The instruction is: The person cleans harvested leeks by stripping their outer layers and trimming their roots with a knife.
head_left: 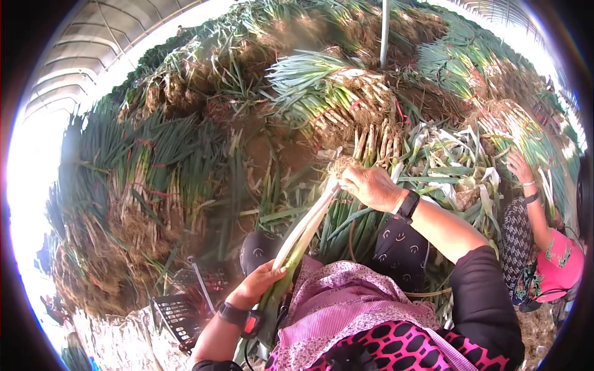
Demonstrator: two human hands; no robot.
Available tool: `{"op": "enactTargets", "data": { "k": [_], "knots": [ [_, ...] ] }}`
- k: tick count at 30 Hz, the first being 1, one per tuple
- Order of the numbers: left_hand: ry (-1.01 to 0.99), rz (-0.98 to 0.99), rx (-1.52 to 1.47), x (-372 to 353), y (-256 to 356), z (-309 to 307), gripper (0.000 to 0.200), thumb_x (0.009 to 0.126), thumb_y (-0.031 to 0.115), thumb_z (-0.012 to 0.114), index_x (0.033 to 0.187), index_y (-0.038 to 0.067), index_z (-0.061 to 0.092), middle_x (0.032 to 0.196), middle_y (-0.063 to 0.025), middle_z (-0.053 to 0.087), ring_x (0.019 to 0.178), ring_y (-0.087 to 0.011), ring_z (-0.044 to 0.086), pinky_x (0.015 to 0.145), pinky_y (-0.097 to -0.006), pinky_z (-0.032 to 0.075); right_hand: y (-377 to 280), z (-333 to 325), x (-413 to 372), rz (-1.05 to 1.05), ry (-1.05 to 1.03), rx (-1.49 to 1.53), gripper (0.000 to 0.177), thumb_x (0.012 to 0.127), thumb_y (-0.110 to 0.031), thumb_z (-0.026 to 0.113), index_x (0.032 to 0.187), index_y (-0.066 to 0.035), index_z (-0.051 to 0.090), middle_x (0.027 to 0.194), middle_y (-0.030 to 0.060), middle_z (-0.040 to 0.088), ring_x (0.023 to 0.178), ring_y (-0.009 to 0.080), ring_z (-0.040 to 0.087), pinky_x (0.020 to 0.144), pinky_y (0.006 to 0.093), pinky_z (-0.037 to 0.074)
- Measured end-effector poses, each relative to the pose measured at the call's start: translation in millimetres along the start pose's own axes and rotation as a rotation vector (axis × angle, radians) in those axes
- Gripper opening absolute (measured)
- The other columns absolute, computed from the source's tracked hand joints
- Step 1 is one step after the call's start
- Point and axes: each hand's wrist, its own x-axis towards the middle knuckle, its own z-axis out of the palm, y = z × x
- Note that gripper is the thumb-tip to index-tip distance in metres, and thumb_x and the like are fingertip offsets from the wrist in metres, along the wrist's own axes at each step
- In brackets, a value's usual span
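Observation:
My left hand (pixel 258 284) is wrapped round the green lower part of a long green onion (pixel 307 227), near my lap. The stalk slants up to the right, its white part and roots uppermost. At that root end my right hand (pixel 371 187) pinches with thumb and fingers; whether it grips the stalk itself or a peeled layer is too small to tell. A dark band circles each wrist. Green leaves (pixel 343 226) lie between my knees, beyond the apron. Just past my right hand are several onions with roots (pixel 377 143).
Tied onion bundles (pixel 334 93) lie ahead, with more stacked at left (pixel 139 191). Loose leaves and peelings (pixel 455 170) cover ground at right. A black crate (pixel 176 312) stands at lower left. Another person in a pink top (pixel 560 263) sits at right, one hand raised. A pole (pixel 384 34) rises behind.

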Motion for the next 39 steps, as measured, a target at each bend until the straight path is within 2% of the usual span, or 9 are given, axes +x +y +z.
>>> {"op": "enactTargets", "data": {
  "k": [5, 6, 8, 12, 15, 19, 26, 33, 39],
  "knots": [
    [-0.091, -0.008, -0.045, -3, -8, 4, 0.042, 0.090, 0.029, 0.059, 0.122, 0.005, 0.045, 0.079, -0.0117, 0.060, 0.060, -0.0166, 0.059, 0.053, -0.0279, 0.050, 60, 1, -26, -0.004, -0.064, -0.295, 0.005, 0.085, -0.017, 0.058, 0.085, -0.013, 0.055, 0.052, 0.0093, 0.053, 0.047, 0.0277, 0.055, 0.044, 0.0395, 0.042],
    [-0.104, -0.021, -0.061, -11, -9, 3, 0.043, 0.090, 0.029, 0.059, 0.122, 0.005, 0.045, 0.079, -0.0119, 0.060, 0.060, -0.0166, 0.059, 0.054, -0.0279, 0.050, 68, -22, -27, 0.694, -0.049, 0.238, 0.011, 0.090, -0.020, 0.049, 0.087, -0.013, 0.057, 0.057, 0.0097, 0.058, 0.049, 0.0263, 0.058, 0.046, 0.0403, 0.044],
    [-0.019, -0.049, -0.087, -31, -13, -4, 0.049, 0.089, 0.033, 0.060, 0.126, 0.005, 0.044, 0.079, -0.0118, 0.061, 0.059, -0.0164, 0.059, 0.053, -0.0273, 0.049, 175, -37, -73, 0.805, 0.075, -0.185, 0.026, 0.091, -0.030, 0.047, 0.085, -0.013, 0.065, 0.064, 0.0079, 0.063, 0.058, 0.0234, 0.062, 0.053, 0.0386, 0.048],
    [-0.037, -0.044, -0.158, -32, -2, -10, 0.039, 0.093, 0.030, 0.054, 0.124, 0.007, 0.046, 0.078, -0.0090, 0.058, 0.062, -0.0154, 0.057, 0.054, -0.0267, 0.048, 127, -33, -87, 0.390, -0.396, -0.672, 0.033, 0.074, -0.042, 0.067, 0.077, -0.009, 0.068, 0.086, 0.0140, 0.061, 0.077, 0.0266, 0.059, 0.081, 0.0416, 0.047],
    [-0.039, 0.072, 0.049, -16, 17, -7, 0.037, 0.091, 0.033, 0.057, 0.116, 0.007, 0.052, 0.078, -0.0072, 0.060, 0.063, -0.0136, 0.058, 0.055, -0.0251, 0.048, 57, 22, -32, 0.740, -0.548, 0.859, 0.097, 0.069, -0.045, 0.078, 0.137, 0.004, 0.031, 0.135, 0.0207, 0.044, 0.122, 0.0282, 0.045, 0.098, 0.0377, 0.039],
    [0.194, 0.126, 0.998, -15, 81, -18, 0.046, 0.080, 0.026, 0.072, 0.118, 0.006, 0.058, 0.076, -0.0023, 0.060, 0.071, -0.0091, 0.057, 0.067, -0.0259, 0.047, -31, 18, 45, 0.428, 0.037, 1.854, 0.071, 0.084, -0.027, 0.067, 0.138, -0.002, 0.028, 0.127, 0.0167, 0.051, 0.118, 0.0274, 0.049, 0.102, 0.0436, 0.035],
    [1.426, 1.191, 1.147, -60, 145, 15, 0.038, 0.069, 0.004, 0.073, 0.104, 0.003, 0.058, 0.092, -0.0086, 0.058, 0.082, -0.0183, 0.055, 0.075, -0.0291, 0.045, -125, -53, 117, -0.005, 0.432, 1.832, 0.018, 0.086, -0.010, 0.061, 0.097, -0.014, 0.047, 0.089, 0.0005, 0.052, 0.094, 0.0163, 0.051, 0.100, 0.0447, 0.037],
    [0.367, 0.549, -0.716, -44, 69, 44, 0.052, 0.091, 0.057, 0.045, 0.093, 0.006, 0.056, 0.085, -0.0007, 0.058, 0.072, -0.0123, 0.052, 0.061, -0.0336, 0.044, -187, 19, 85, -0.495, -0.120, 1.050, 0.028, 0.087, -0.025, 0.059, 0.106, -0.007, 0.049, 0.100, 0.0081, 0.053, 0.092, 0.0209, 0.052, 0.095, 0.0368, 0.040],
    [0.085, 0.661, -0.869, -41, 22, 64, 0.039, 0.087, 0.041, 0.052, 0.100, 0.005, 0.054, 0.082, -0.0017, 0.058, 0.066, -0.0117, 0.054, 0.055, -0.0295, 0.045, -234, 61, 40, -0.716, -0.237, 0.827, 0.024, 0.080, -0.024, 0.056, 0.095, -0.005, 0.055, 0.089, 0.0102, 0.050, 0.086, 0.0284, 0.051, 0.081, 0.0412, 0.038]
  ]
}}
